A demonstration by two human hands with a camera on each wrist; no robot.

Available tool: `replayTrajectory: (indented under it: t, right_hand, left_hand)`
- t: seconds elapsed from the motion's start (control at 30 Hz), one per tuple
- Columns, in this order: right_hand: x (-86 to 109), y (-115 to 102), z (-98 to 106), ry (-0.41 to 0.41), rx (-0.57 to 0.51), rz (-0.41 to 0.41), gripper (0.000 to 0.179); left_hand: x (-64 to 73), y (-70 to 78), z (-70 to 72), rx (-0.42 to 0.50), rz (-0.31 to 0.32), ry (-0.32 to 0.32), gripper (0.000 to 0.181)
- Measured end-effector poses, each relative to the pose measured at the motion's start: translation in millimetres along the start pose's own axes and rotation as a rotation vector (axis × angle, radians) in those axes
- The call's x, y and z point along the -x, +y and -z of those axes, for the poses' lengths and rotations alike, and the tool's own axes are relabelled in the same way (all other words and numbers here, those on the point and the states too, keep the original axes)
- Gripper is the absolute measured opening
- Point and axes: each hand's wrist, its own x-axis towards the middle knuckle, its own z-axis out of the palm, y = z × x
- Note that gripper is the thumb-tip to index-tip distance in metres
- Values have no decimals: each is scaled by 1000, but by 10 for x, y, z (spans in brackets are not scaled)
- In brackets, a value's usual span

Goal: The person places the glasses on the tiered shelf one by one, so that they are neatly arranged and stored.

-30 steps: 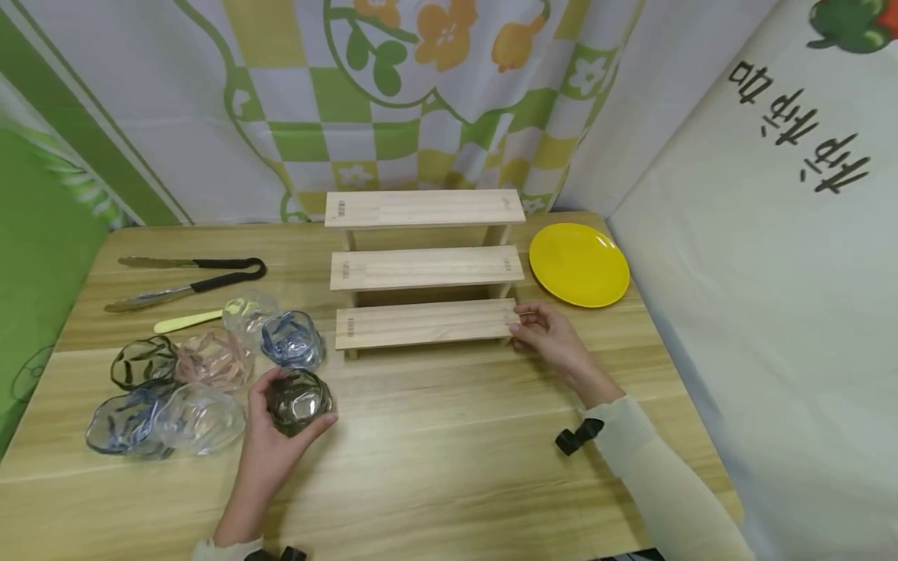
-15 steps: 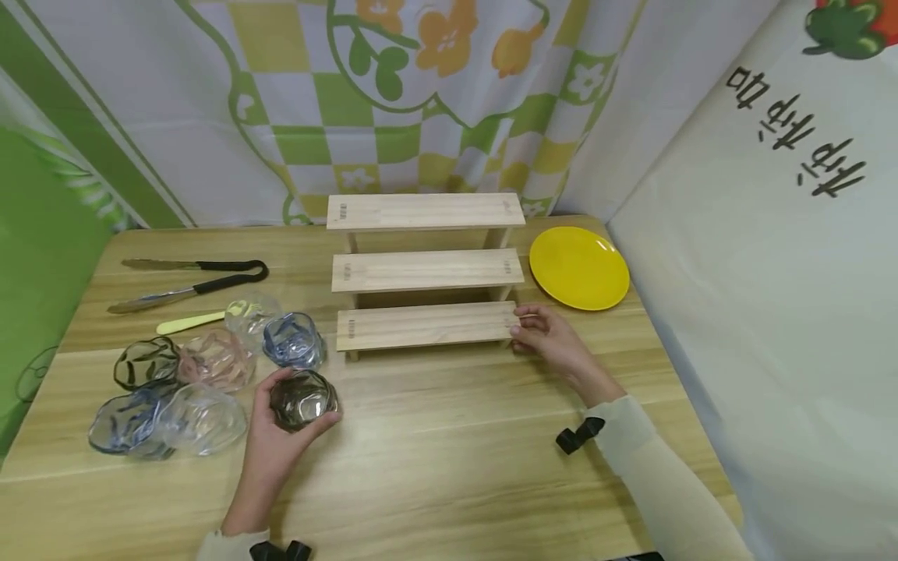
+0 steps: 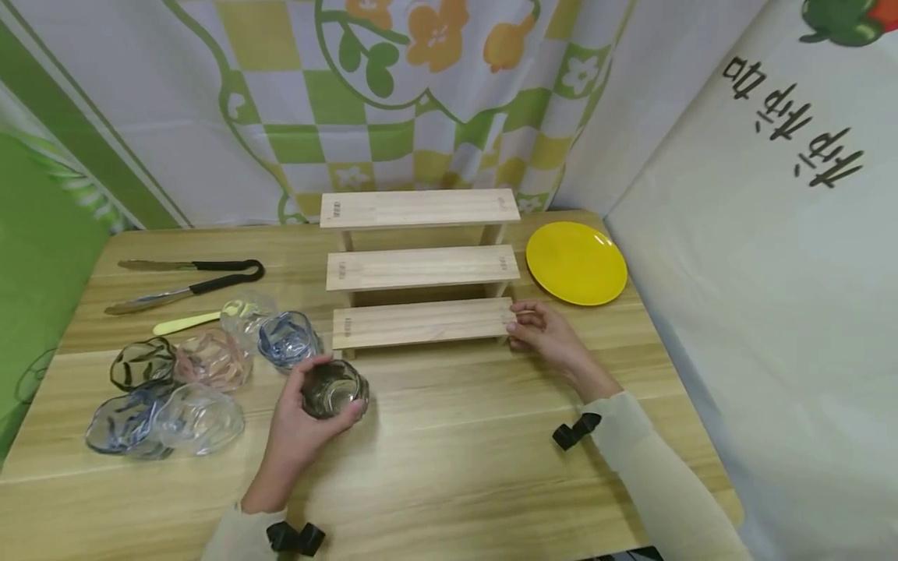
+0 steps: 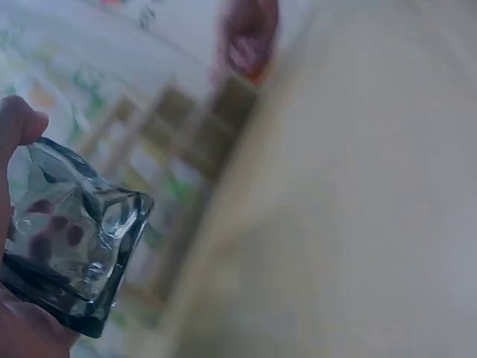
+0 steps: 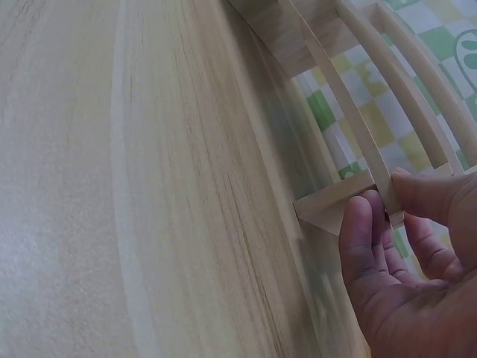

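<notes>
The dark cup [image 3: 335, 388] is in front of the left end of the bottom board [image 3: 421, 323] of the shelf [image 3: 423, 267], on the person's side of it and apart from it. The board's long axis runs left to right across the counter [image 3: 477, 460]; the cup looks roughly round from above, with no clear long axis of its own. The relation that seems to matter most is that short gap from cup to board, leading away from the person. The left hand [image 3: 303, 421] is the nearer one, and it already has the cup; the right hand [image 3: 550, 336] is well apart from it, at the board's far end.

The left fingers are spread just wide enough to span the cup, thumb on one side and fingers on the other, gripping its wall. In the left wrist view the cup appears raised off the counter. The blue cup [image 3: 288, 340] is just beside the left fingertips; whether they touch is hard to tell.

The right fingers are drawn close together, pinching the bottom board's right end: in the right wrist view the thumb is on one face, a curled finger against the other.
</notes>
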Motion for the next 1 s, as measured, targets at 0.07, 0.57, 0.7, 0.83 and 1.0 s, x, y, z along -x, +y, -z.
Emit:
replayTrajectory:
  t: [0.07,0.57,0.7,0.83,1.0]
  right_hand:
    - [16,-1,20,7,-4,3,44]
    - [15,-35,-14,6,-20,-9,41]
    - [-6,-52,-50,-2,-20,-9,39]
    - [5,-42,-45,-13,-21,5,40]
    - [77,-18,35,0,-17,6,39]
  left_hand:
    - [-183,203,-67,16,-28,-42,75]
    - [-2032,1464,-1143,181,-262,-163,66]
    - [-2379,1483,-1416,146,-230,-201,66]
    - [-2567,1452,-1627,109,-177,-219,70]
    - [-2642,1376,-1867,97,-137,-246,74]
